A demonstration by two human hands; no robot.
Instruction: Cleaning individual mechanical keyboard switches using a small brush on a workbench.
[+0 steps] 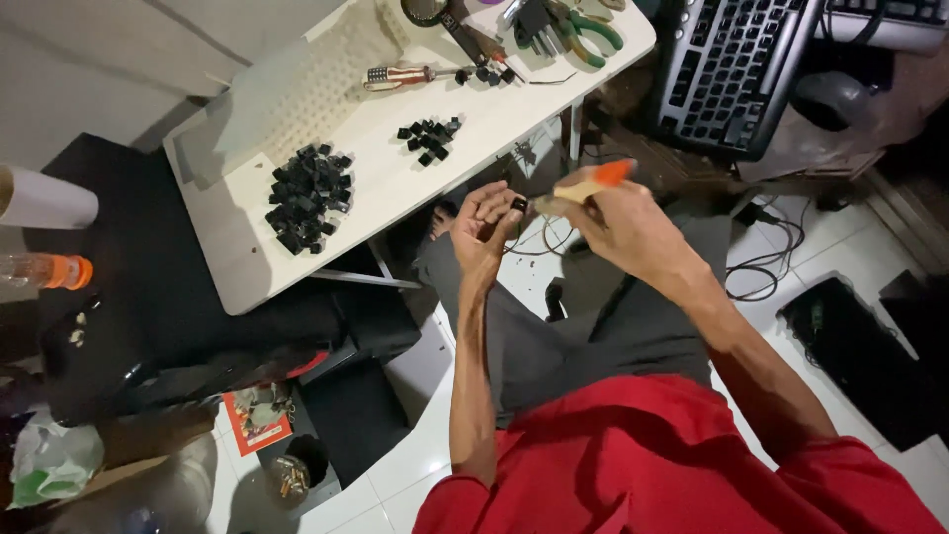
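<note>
Head view, looking straight down past the lap:

left hand (486,222): curled shut, pinching a small black switch (518,205) at the fingertips, palm turned toward the chest.

right hand (615,220): closed around a tool (587,184) with a pale handle and orange end, gripped like a pen.

tool axis: runs roughly left-right, orange end pointing away to the right, working tip aimed at the switch. Tip looks like it's touching or just beside the switch, can't tell which tbh.

where the switch is: in the air over the lap, off the table (474,119), just below its near edge, between both hands. Left hand has it; right hand comes at it from the right.

wire (539,242): thin loop hanging under the hands, where it's attached isn't clear.

table, left part: big pile (308,196) of black switches near the near edge, well apart from the hands.

table, middle: smaller pile (429,138), closer to the hands than the big one.

table, far edge: screwdriver (400,74), green-handled pliers (583,30).

off the table, right: a keyboard (736,69) propped beside it.

far left: a bottle (44,270) with an orange cap.
</note>
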